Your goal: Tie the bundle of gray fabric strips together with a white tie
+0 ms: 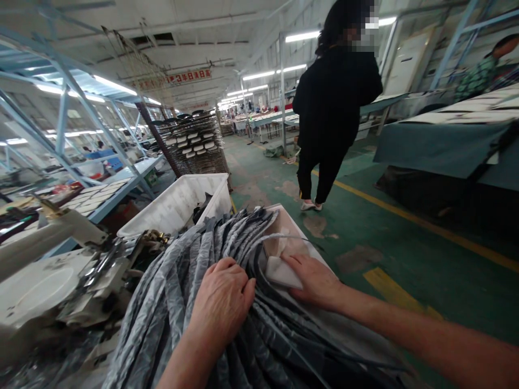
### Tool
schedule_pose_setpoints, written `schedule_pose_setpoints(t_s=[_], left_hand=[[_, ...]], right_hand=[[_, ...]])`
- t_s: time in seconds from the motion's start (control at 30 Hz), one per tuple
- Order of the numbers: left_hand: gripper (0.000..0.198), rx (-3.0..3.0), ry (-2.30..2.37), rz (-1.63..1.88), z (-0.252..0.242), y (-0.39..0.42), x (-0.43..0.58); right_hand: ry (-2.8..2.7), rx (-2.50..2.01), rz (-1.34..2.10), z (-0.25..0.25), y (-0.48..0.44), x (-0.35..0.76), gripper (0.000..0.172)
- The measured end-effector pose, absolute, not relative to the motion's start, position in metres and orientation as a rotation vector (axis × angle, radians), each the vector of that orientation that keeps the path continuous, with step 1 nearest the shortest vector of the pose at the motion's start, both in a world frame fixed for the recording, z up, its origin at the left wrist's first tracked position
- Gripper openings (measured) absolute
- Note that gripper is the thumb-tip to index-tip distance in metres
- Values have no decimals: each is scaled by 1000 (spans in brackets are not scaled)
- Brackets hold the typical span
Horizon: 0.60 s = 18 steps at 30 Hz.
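A large bundle of long grey and black fabric strips [162, 302] spreads across the front, drooping towards me. My left hand [223, 294] lies on top of the bundle, its fingers curled over the grey strips and its thumb pressed against them. To the right, my right hand [310, 278] reaches into a white bin [318, 251] beside the strips. Its thumb and fingers close around a flat white padded piece [281, 273]. The fingertips are partly hidden by that piece.
An empty-looking white tub [174, 205] with dark scraps stands behind the strips. A sewing machine [97, 286] is on the left. A rack of white pieces [197, 143] stands ahead. A person in black [334, 102] is in the aisle, near a cloth-covered table [438, 146].
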<state>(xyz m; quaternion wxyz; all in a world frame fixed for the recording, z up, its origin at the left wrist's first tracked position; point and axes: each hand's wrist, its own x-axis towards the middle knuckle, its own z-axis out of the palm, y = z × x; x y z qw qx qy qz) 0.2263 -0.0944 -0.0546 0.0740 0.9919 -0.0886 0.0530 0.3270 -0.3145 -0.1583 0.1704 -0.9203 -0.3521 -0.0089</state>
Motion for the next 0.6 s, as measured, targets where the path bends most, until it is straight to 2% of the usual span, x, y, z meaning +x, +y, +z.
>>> schedule_pose_setpoints(t_s=[0.13, 0.33, 0.5, 0.6], left_hand=[[37, 2956, -239, 164, -55, -95, 225], [37, 2940, -246, 189, -57, -94, 224], [37, 2930, -235, 190, -58, -95, 225], [36, 2931, -235, 201, -59, -95, 225]], right_hand=[[-957, -2611, -72, -167, -320, 323, 74], [-1019, -2620, 61, -158, -337, 306, 71], [-1185, -2574, 47, -142, -334, 338, 37], [-1286, -2655, -121, -141, -317, 374, 44]])
